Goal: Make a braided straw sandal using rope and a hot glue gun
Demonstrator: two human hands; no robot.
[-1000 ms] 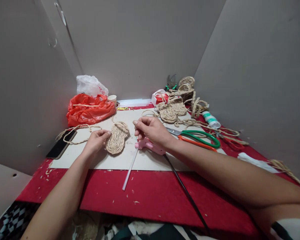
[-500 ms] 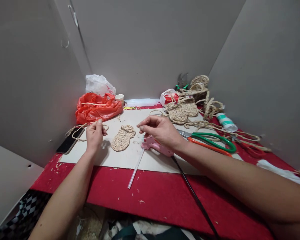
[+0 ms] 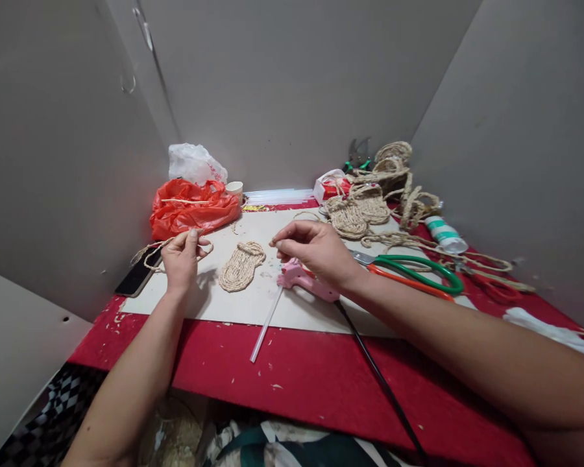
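My left hand (image 3: pixel 180 261) is closed on a thin straw cord (image 3: pixel 150 249), whose loops trail left over a phone (image 3: pixel 139 274). My right hand (image 3: pixel 317 250) is in a pinch above a pink glue gun (image 3: pixel 309 284); whatever its fingertips hold is too small to make out. Between the hands, a small sole-shaped piece of coiled cord (image 3: pixel 238 269) lies flat on the white board (image 3: pixel 204 305), touched by neither hand. A clear glue stick (image 3: pixel 267 324) juts from the glue gun toward the front edge.
Scissors with green and orange handles (image 3: pixel 418 272) lie right of my right hand. Behind them are more coiled cord pieces (image 3: pixel 348 217) and a cord bundle (image 3: pixel 394 162). A red plastic bag (image 3: pixel 189 211) and paper cup (image 3: pixel 234 189) stand at back left. A black cable (image 3: pixel 379 376) crosses the front.
The view has shifted slightly. My left hand has turned a little, with its thumb and fingertips now pointing more to the right. My right hand keeps its pinch.
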